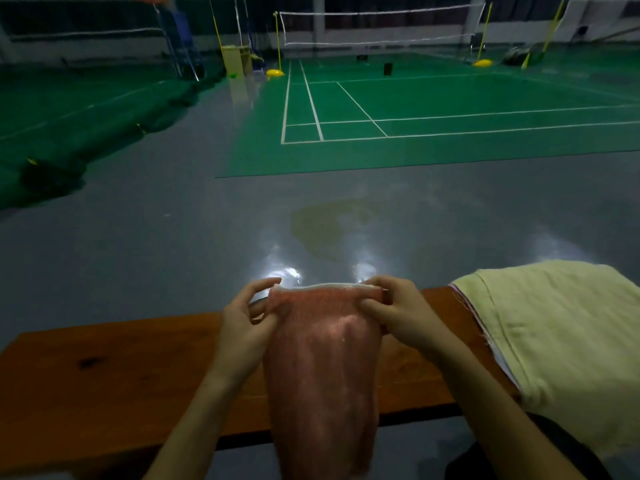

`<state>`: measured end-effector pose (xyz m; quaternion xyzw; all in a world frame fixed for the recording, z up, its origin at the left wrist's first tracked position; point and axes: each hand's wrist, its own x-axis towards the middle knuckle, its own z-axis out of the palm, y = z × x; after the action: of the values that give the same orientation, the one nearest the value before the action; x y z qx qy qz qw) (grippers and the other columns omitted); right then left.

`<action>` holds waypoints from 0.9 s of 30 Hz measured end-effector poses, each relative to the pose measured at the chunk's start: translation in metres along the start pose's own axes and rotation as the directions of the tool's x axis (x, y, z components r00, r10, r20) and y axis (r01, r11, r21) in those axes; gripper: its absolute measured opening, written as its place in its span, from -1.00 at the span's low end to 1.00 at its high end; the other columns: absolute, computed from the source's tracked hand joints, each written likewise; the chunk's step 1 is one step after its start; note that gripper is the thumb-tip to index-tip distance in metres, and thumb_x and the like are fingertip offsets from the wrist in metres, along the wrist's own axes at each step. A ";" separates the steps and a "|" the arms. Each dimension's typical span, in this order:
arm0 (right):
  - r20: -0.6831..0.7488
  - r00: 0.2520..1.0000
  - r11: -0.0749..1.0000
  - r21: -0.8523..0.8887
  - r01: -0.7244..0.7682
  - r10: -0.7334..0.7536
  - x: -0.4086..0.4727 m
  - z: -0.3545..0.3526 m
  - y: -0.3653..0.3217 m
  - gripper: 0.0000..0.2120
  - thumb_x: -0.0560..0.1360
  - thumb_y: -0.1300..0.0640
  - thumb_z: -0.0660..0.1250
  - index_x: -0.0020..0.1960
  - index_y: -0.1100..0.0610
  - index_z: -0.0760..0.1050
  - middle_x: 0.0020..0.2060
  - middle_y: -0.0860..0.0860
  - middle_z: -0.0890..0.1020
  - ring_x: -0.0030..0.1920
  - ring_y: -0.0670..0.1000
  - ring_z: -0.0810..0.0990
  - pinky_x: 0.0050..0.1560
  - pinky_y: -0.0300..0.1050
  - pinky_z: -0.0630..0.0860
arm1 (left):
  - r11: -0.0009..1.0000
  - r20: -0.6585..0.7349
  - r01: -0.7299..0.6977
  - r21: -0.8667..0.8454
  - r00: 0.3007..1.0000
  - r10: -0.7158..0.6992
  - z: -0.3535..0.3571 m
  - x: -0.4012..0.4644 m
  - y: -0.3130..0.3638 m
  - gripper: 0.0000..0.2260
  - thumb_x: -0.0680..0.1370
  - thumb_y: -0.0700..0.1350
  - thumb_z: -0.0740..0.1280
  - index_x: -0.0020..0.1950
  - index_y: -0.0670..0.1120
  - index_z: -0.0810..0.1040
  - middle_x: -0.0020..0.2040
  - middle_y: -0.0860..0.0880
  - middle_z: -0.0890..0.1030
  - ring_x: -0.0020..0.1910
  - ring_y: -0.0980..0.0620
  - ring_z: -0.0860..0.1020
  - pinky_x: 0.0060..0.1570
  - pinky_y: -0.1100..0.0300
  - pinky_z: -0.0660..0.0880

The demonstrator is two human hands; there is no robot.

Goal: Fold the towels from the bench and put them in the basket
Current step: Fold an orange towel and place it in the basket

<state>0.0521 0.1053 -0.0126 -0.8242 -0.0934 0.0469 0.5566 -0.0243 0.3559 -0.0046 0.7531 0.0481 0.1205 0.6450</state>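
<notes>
A pink towel (322,368) hangs in front of me over the wooden bench (104,386), doubled over with its top edges together. My left hand (246,323) pinches its upper left corner. At the upper right corner my right hand (398,310) grips the towel's top edge. The cloth drops down past the bench's near edge. A pale yellow towel (561,341) lies draped over the right end of the bench. No basket is in view.
Beyond the bench lies a shiny grey floor (173,237), then a green badminton court (450,109) with white lines, nets and yellow posts. A dark object (540,455) sits at the lower right beside my arm.
</notes>
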 end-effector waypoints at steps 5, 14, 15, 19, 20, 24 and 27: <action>-0.080 0.991 0.947 -0.312 0.075 -0.105 0.029 0.019 0.031 -0.83 0.58 0.19 0.38 0.15 0.04 0.63 -0.05 -0.08 0.69 -0.06 -0.07 0.68 -0.10 0.06 0.69 | 0.950 -0.097 -0.047 0.309 0.992 0.080 0.004 0.036 -0.053 -0.88 0.58 -0.05 0.51 0.01 0.20 0.70 -0.09 0.31 0.72 -0.03 0.20 0.71 -0.10 0.18 0.67; -0.317 0.948 0.982 -0.162 -0.094 0.038 0.062 0.041 0.061 -0.88 0.56 -0.03 0.49 0.02 -0.01 0.63 -0.06 -0.11 0.71 -0.07 -0.12 0.69 -0.11 0.01 0.71 | 0.911 -0.279 0.002 0.412 0.952 0.124 0.026 0.051 -0.069 -0.67 0.54 0.02 0.53 0.26 0.18 0.55 0.15 0.24 0.61 0.02 0.09 0.66 0.02 0.07 0.61; -0.322 0.943 0.989 -0.082 -0.122 0.090 0.064 0.042 0.061 -0.88 0.57 0.01 0.49 0.03 0.03 0.63 -0.04 -0.05 0.70 -0.08 -0.09 0.70 -0.15 0.03 0.72 | 0.913 -0.268 -0.012 0.408 0.954 0.132 0.028 0.048 -0.069 -0.65 0.54 0.05 0.53 0.27 0.18 0.51 0.16 0.24 0.58 0.01 0.11 0.65 -0.01 0.09 0.61; -0.315 0.945 0.992 -0.059 -0.113 0.089 0.071 0.047 0.067 -0.88 0.59 0.05 0.46 0.09 0.06 0.65 -0.03 -0.07 0.71 -0.02 -0.06 0.70 0.01 0.02 0.69 | 0.847 0.070 -0.153 0.509 0.988 0.137 0.031 0.029 -0.075 -0.84 0.57 0.00 0.50 0.10 0.14 0.59 -0.02 0.21 0.67 -0.19 0.23 0.66 -0.14 0.06 0.68; -0.285 0.956 0.993 -0.074 -0.096 0.071 0.071 0.048 0.066 -0.86 0.60 0.06 0.45 0.14 0.06 0.65 -0.02 -0.09 0.70 0.02 -0.07 0.69 0.08 -0.02 0.67 | 0.807 0.159 -0.190 0.559 0.980 0.121 0.030 0.024 -0.078 -0.82 0.57 0.02 0.49 0.15 0.15 0.60 0.02 0.20 0.69 -0.13 0.25 0.67 -0.09 0.07 0.69; -0.160 0.984 0.995 -0.031 -0.090 0.084 0.062 0.049 0.059 -0.66 0.61 0.11 0.45 0.37 0.07 0.54 0.21 -0.04 0.65 0.16 -0.06 0.64 0.25 0.00 0.63 | 0.597 0.396 -0.309 0.740 0.918 -0.016 0.031 0.000 -0.090 -0.45 0.62 0.27 0.32 0.59 0.22 0.31 0.52 0.16 0.45 0.43 0.16 0.47 0.35 0.06 0.54; -0.106 0.993 0.992 -0.116 -0.054 0.041 0.043 0.042 0.053 -0.68 0.64 0.10 0.40 0.38 0.07 0.52 0.27 -0.06 0.62 0.22 -0.03 0.62 0.26 0.02 0.63 | 0.461 0.492 -0.372 0.806 0.853 -0.173 0.034 -0.010 -0.098 -0.27 0.64 0.41 0.08 0.71 0.17 -0.11 0.71 0.08 -0.12 0.70 0.03 -0.09 0.65 -0.06 0.10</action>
<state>0.0923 0.1328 -0.0762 -0.8591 -0.0473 0.0118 0.5094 -0.0178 0.3368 -0.1071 0.9795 -0.1150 -0.0861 0.1412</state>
